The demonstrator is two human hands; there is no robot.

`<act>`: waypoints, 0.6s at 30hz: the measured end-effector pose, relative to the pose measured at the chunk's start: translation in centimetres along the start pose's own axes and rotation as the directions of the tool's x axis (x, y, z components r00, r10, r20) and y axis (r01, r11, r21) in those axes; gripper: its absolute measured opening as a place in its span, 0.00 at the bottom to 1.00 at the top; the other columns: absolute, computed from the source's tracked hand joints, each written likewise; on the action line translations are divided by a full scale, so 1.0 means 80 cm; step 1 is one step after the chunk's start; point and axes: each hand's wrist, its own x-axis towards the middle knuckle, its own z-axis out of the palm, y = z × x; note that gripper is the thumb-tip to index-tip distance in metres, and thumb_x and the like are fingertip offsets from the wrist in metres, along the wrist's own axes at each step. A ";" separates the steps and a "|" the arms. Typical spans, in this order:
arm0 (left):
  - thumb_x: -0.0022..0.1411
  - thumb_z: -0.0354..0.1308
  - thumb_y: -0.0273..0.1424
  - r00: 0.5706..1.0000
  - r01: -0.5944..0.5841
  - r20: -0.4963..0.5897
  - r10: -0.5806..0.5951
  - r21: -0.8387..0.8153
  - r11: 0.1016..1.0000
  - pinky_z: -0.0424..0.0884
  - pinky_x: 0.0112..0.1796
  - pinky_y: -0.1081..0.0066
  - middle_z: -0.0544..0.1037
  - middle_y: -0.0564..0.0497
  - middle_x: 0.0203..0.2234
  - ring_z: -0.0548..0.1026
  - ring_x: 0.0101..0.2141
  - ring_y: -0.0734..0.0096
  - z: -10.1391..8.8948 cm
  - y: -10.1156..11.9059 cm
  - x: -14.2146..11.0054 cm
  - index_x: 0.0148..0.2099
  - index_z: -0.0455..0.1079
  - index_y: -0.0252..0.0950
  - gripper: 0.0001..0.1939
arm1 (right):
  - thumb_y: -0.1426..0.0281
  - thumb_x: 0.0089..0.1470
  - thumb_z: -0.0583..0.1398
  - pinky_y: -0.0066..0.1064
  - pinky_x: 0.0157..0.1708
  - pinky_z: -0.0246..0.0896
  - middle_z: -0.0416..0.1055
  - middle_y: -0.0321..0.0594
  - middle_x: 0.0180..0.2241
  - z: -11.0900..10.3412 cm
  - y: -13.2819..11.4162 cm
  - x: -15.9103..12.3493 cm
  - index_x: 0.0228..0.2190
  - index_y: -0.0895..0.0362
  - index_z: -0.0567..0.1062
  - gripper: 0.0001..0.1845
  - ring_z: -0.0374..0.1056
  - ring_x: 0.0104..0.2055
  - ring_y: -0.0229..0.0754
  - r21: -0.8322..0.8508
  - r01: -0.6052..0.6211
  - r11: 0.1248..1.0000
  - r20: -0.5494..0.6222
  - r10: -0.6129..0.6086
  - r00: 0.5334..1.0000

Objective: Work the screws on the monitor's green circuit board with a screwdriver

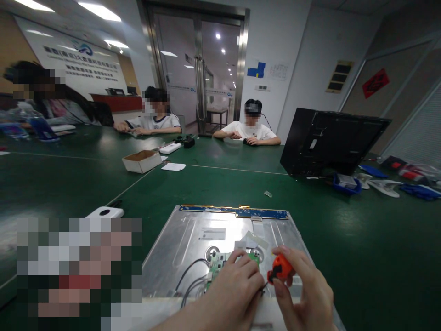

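My right hand [303, 289] pinches the orange and black handle of a screwdriver [283, 267] between thumb and fingers. Its thin dark shaft points down and left, toward my left hand [237, 280]. That hand lies over a green circuit board [217, 262] with its fingers curled together; what they hold, if anything, is hidden. Under both hands is a flat silver metal panel [186, 243], with a blue circuit strip [220, 212] along its far edge. Black cables [189, 269] run from the board's left side. A label and clear tape lie on the metal beyond the board.
A black monitor casing [330, 142] stands at the right, beside a blue tray [347, 184]. Ahead left are a small open box [142, 162] and white paper [174, 167]. A white device [105, 212] lies left of the panel. Several people sit across the green table [220, 188].
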 end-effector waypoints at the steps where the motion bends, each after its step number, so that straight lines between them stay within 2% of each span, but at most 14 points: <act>1: 0.64 0.53 0.26 1.000 -0.002 0.001 0.002 -0.002 1.000 0.58 0.55 0.54 0.76 0.48 0.42 0.71 0.43 0.59 -0.001 0.001 0.000 0.45 0.68 0.40 0.08 | 0.69 0.64 0.56 0.28 0.27 0.73 0.78 0.49 0.39 -0.001 0.002 -0.005 0.52 0.60 0.69 0.17 0.76 0.31 0.40 0.004 -0.002 1.000 0.024 0.002 1.000; 4: 0.65 0.53 0.26 1.000 -0.005 0.005 0.005 -0.001 1.000 0.59 0.54 0.55 0.76 0.48 0.42 0.72 0.44 0.59 -0.004 0.002 0.001 0.46 0.67 0.40 0.09 | 0.71 0.62 0.57 0.29 0.28 0.74 0.78 0.51 0.41 0.000 0.009 -0.018 0.53 0.61 0.69 0.19 0.77 0.33 0.42 0.021 -0.034 0.999 0.057 0.033 0.998; 8: 0.65 0.53 0.26 1.000 0.002 0.013 -0.001 -0.005 1.000 0.59 0.53 0.55 0.76 0.48 0.42 0.72 0.43 0.60 -0.003 0.002 0.000 0.45 0.68 0.40 0.08 | 0.69 0.60 0.60 0.28 0.25 0.73 0.78 0.47 0.36 0.006 0.011 -0.023 0.51 0.59 0.69 0.18 0.76 0.30 0.41 0.048 -0.055 0.997 -0.020 0.056 0.998; 11: 0.64 0.53 0.26 1.000 0.002 0.015 -0.002 0.004 1.000 0.59 0.52 0.54 0.76 0.48 0.39 0.71 0.41 0.59 -0.001 0.001 0.000 0.43 0.68 0.39 0.06 | 0.68 0.61 0.60 0.28 0.22 0.72 0.77 0.39 0.29 0.010 0.005 -0.011 0.49 0.57 0.69 0.14 0.73 0.24 0.39 0.032 -0.056 0.998 -0.099 0.059 0.993; 13: 0.64 0.53 0.26 1.000 0.005 0.009 -0.005 0.015 1.000 0.60 0.52 0.54 0.76 0.48 0.39 0.71 0.41 0.59 0.002 0.000 -0.001 0.43 0.68 0.39 0.06 | 0.69 0.63 0.60 0.26 0.19 0.70 0.76 0.35 0.26 0.010 0.001 0.001 0.47 0.55 0.69 0.11 0.70 0.19 0.36 0.032 -0.010 0.999 -0.118 0.014 0.993; 16: 0.64 0.54 0.26 1.000 0.007 0.011 -0.007 0.026 1.000 0.60 0.52 0.55 0.75 0.47 0.40 0.71 0.42 0.59 0.003 0.000 -0.001 0.43 0.67 0.39 0.06 | 0.68 0.64 0.60 0.24 0.19 0.69 0.75 0.34 0.25 0.008 -0.003 0.014 0.46 0.54 0.70 0.09 0.72 0.21 0.36 0.038 0.060 0.997 -0.092 -0.056 0.994; 18: 0.64 0.55 0.26 1.000 0.004 0.018 -0.004 0.026 1.000 0.59 0.53 0.55 0.75 0.48 0.40 0.72 0.42 0.60 0.002 0.000 -0.001 0.43 0.67 0.39 0.05 | 0.66 0.64 0.59 0.24 0.20 0.70 0.77 0.36 0.26 0.005 -0.004 0.017 0.46 0.54 0.71 0.10 0.74 0.23 0.37 0.029 0.058 0.998 -0.084 -0.056 0.995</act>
